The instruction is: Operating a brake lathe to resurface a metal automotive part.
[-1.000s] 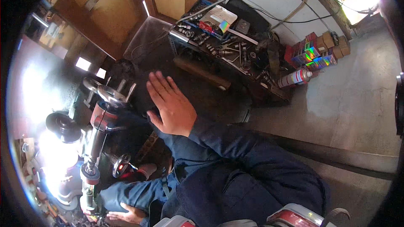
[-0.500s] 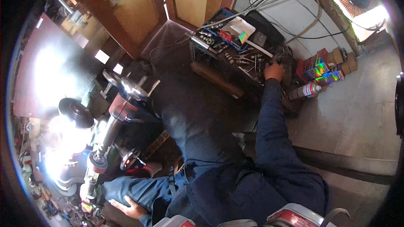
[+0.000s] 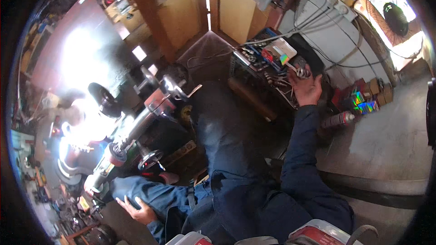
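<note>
My right hand (image 3: pixel 309 91) is palm up over the tool cart, its fingers curled round a small shiny metal part (image 3: pixel 301 72) whose exact kind I cannot make out. Beneath and beside that hand, the dark tool cart (image 3: pixel 232 66) carries sockets, wrenches and a blue tray. A white-and-red package (image 3: pixel 280 49) lies on it just beyond my fingertips. My left hand (image 3: pixel 137 209) rests on my blue-trousered leg, fingers spread and holding nothing. Close to it is the end of a lathe-like machine (image 3: pixel 136 129) with a metal barrel and crank handles.
A bright work lamp (image 3: pixel 88 118) glares at the left. Small boxes (image 3: pixel 363 95) and a spray can (image 3: pixel 338 119) stand right of the cart. Cables (image 3: pixel 313 29) hang along the back wall, near a fan (image 3: pixel 393 18). Tools clutter the lower left.
My right hand has lifted from the cart's right side and turned palm up, now with the shiny metal part in it. My left hand stays on my leg. The view has shifted.
</note>
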### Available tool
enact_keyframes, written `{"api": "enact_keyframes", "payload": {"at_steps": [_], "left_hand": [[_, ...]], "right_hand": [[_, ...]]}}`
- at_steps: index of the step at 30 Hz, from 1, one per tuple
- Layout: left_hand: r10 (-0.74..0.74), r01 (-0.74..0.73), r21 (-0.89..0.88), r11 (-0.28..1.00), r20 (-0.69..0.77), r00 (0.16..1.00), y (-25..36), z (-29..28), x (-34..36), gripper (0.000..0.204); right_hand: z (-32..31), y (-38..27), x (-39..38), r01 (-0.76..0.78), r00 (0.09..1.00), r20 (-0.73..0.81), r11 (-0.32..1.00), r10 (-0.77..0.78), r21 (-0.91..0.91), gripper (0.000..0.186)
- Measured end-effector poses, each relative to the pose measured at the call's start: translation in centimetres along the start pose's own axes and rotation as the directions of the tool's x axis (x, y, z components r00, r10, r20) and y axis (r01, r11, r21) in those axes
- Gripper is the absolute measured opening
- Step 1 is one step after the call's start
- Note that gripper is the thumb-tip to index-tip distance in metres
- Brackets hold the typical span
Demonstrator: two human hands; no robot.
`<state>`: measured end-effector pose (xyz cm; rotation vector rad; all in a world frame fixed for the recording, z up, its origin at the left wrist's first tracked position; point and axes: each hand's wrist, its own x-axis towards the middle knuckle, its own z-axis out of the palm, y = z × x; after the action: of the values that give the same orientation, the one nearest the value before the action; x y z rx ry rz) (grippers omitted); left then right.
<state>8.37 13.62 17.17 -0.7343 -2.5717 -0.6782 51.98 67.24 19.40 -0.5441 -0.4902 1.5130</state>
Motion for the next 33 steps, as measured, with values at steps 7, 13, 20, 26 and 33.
{"api": "enact_keyframes", "payload": {"at_steps": [7, 13, 20, 26, 33], "left_hand": [[0.085, -0.097, -0.140, 0.985, -0.092, 0.992, 3.9, -0.4, 1.1, 0.030], [0.051, 0.678, -0.681, -0.277, 0.694, 0.718, 14.1, -0.9, 1.4, 0.045], [-0.218, 0.508, -0.569, -0.647, 0.776, 0.591, 8.5, 1.7, -0.4, 0.015], [-0.570, 0.188, -0.830, -0.525, 0.507, 0.646, 4.6, 5.7, 9.0, 0.011], [-0.832, 0.028, -0.983, -0.179, 0.167, 0.529, 8.2, 10.8, 10.6, 0.040]], "right_hand": [[12.1, 10.4, -5.9, -0.744, 0.571, 0.336, 0.645, 0.749, -0.173, 0.014], [23.8, 16.5, -22.1, 0.547, -0.037, 0.799, 0.682, 0.600, -0.487, 0.064], [25.3, 17.7, -24.2, 0.509, 0.267, 0.781, 0.606, 0.564, -0.611, 0.039], [18.7, 20.5, -14.3, 0.595, 0.771, 0.629, 0.470, -0.104, -0.652, 0.025], [18.2, 22.7, -13.9, 0.649, 0.753, 0.640, 0.329, -0.153, -0.686, 0.023]]}}
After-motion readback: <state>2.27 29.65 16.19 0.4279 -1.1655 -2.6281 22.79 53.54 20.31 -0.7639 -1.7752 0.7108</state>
